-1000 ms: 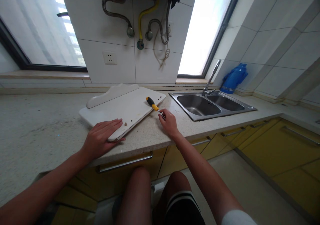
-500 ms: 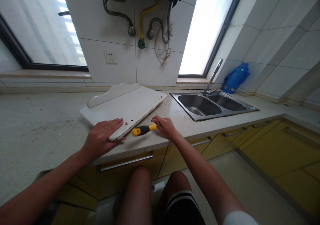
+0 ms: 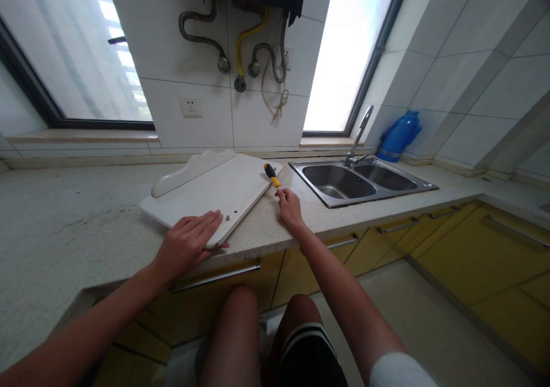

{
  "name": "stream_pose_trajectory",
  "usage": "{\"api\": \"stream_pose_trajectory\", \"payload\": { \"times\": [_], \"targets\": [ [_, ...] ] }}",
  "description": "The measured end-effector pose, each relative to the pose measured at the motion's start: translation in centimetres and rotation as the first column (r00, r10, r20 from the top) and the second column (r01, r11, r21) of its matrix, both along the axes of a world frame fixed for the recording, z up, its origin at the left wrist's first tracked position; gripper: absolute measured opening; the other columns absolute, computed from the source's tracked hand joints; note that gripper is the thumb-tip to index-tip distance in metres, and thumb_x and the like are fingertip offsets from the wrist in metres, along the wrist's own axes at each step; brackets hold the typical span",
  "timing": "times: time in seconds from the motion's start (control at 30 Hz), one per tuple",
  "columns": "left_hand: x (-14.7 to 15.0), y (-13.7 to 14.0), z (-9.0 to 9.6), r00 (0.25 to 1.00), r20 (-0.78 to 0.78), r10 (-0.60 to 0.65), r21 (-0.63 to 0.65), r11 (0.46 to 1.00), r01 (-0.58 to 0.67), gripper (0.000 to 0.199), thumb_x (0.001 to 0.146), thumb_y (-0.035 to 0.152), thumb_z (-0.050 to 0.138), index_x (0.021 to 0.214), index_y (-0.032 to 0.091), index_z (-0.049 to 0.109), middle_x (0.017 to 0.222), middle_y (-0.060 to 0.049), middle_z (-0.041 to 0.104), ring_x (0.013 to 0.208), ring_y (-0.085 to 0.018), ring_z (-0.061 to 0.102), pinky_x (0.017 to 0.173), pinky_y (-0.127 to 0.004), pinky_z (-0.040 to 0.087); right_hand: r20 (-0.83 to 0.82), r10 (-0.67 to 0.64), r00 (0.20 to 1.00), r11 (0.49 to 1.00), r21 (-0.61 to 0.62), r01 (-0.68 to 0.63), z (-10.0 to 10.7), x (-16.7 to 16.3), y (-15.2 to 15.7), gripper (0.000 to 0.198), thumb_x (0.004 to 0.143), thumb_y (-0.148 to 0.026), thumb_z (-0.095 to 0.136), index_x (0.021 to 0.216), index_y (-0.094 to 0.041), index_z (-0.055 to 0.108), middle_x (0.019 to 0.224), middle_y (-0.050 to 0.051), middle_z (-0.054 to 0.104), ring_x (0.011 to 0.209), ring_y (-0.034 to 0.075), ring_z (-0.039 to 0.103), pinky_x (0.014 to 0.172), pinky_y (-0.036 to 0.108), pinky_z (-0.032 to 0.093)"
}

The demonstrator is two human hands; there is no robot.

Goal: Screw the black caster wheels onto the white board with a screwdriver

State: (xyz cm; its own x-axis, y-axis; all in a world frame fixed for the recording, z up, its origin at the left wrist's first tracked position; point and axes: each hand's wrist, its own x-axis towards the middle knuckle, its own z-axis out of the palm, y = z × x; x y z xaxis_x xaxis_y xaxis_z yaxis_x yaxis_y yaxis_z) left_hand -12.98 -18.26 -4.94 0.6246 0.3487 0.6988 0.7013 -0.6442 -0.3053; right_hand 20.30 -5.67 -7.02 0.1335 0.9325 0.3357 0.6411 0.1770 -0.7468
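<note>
You brace a white panel at a kitchen countertop, your left hand grasping its near corner with fingers flat across the top and the thumb showing below the edge. Your right hand, just beyond the panel's right-hand edge, grips a screwdriver by its metal shaft, the black-and-yellow handle angled up and away from you; whether the handle touches the panel behind it is hard to tell from this angle. The panel lies slantwise on the speckled counter, a raised, wavy-edged strip along its far side and a dark hole and a small peg near the held corner. To the right sits a double-bowl steel sink with a chrome faucet, a blue vessel behind it. Above, a yellow hose runs down the tiled wall beside a wall outlet.
</note>
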Motion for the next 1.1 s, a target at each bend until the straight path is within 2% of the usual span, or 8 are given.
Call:
{"api": "stream_pose_trajectory", "payload": {
  "times": [0.13,0.23,0.37,0.47,0.6,0.77,0.9,1.1],
  "targets": [
    [2.1,-1.7,1.0,0.993,-0.091,-0.08,-0.025,0.997,0.078,0.054,0.112,0.039,0.061,0.157,0.009,0.064,0.149,-0.021,0.076,0.129,-0.033,0.077,0.1,-0.046,0.06,-0.036,-0.068,0.997,0.997,0.04,0.07,0.3,-0.1,-0.3,0.04,0.108,-0.048,0.072,0.133,-0.017,0.071,0.131,0.009,0.074,0.115,0.022,0.074,0.101,0.045,0.067],
    [0.9,-1.7,1.3,0.973,-0.201,-0.114,-0.068,0.992,0.102,0.052,0.105,0.02,0.059,0.156,0.012,0.065,0.157,-0.017,0.072,0.138,-0.031,0.073,0.11,-0.046,0.057,-0.024,-0.084,0.996,0.994,0.067,0.085,0.5,-0.3,-1.0,0.041,0.108,-0.049,0.071,0.134,-0.017,0.07,0.129,0.009,0.074,0.111,0.021,0.075,0.099,0.043,0.067],
    [-2.3,-0.8,-0.3,0.996,-0.068,0.062,-0.056,0.996,-0.066,0.073,0.086,0.005,0.059,0.157,0.015,0.066,0.158,-0.016,0.071,0.137,-0.034,0.073,0.111,-0.048,0.059,0.072,-0.063,0.995,0.995,0.084,0.057,1.6,-0.5,-2.2,0.044,0.108,-0.049,0.071,0.138,-0.017,0.068,0.13,0.009,0.074,0.111,0.021,0.075,0.098,0.043,0.067],
    [-3.2,-0.5,-1.8,0.992,0.024,0.122,-0.067,0.99,-0.121,0.085,0.076,-0.001,0.057,0.159,0.019,0.066,0.159,-0.015,0.07,0.14,-0.033,0.072,0.115,-0.048,0.06,0.206,0.018,0.978,0.997,0.074,-0.034,3.6,-1.4,-2.3,0.043,0.108,-0.048,0.071,0.139,-0.018,0.069,0.132,0.01,0.074,0.114,0.022,0.075,0.101,0.045,0.067],
    [-2.6,-0.4,-2.4,0.99,0.053,0.132,-0.031,0.991,-0.131,0.085,0.074,-0.002,0.056,0.154,0.019,0.069,0.155,-0.015,0.073,0.134,-0.033,0.076,0.109,-0.047,0.065,0.39,0.139,0.91,0.985,0.037,-0.166,7.9,-5.3,-1.0,0.04,0.108,-0.048,0.071,0.134,-0.018,0.071,0.133,0.01,0.074,0.117,0.022,0.074,0.104,0.046,0.066],
    [-2.5,-0.5,-2.2,0.991,0.049,0.122,-0.077,0.99,-0.118,0.092,0.073,0.0,0.056,0.163,0.02,0.06,0.158,-0.016,0.07,0.138,-0.034,0.074,0.111,-0.05,0.064,0.511,0.163,0.844,0.977,0.035,-0.21,12.9,-12.6,1.2,0.043,0.108,-0.049,0.071,0.138,-0.019,0.07,0.136,0.01,0.073,0.12,0.023,0.073,0.106,0.048,0.065],
    [-2.7,-0.4,-2.3,0.992,0.038,0.118,-0.101,0.988,-0.114,0.092,0.074,0.001,0.057,0.164,0.02,0.058,0.159,-0.017,0.07,0.139,-0.034,0.074,0.112,-0.05,0.064,0.575,0.182,0.797,0.972,0.017,-0.234,13.9,-16.1,2.2,0.042,0.108,-0.048,0.071,0.139,-0.02,0.07,0.139,0.011,0.072,0.123,0.024,0.073,0.108,0.048,0.065],
    [-2.5,-0.3,-2.5,0.991,0.049,0.128,-0.125,0.985,-0.121,0.091,0.07,-0.002,0.056,0.159,0.019,0.064,0.16,-0.016,0.069,0.142,-0.033,0.072,0.115,-0.05,0.063,0.647,0.232,0.726,0.963,-0.048,-0.265,13.5,-17.1,2.7,0.041,0.107,-0.047,0.072,0.137,-0.02,0.07,0.139,0.011,0.072,0.123,0.024,0.073,0.107,0.048,0.065]
  ]
}}
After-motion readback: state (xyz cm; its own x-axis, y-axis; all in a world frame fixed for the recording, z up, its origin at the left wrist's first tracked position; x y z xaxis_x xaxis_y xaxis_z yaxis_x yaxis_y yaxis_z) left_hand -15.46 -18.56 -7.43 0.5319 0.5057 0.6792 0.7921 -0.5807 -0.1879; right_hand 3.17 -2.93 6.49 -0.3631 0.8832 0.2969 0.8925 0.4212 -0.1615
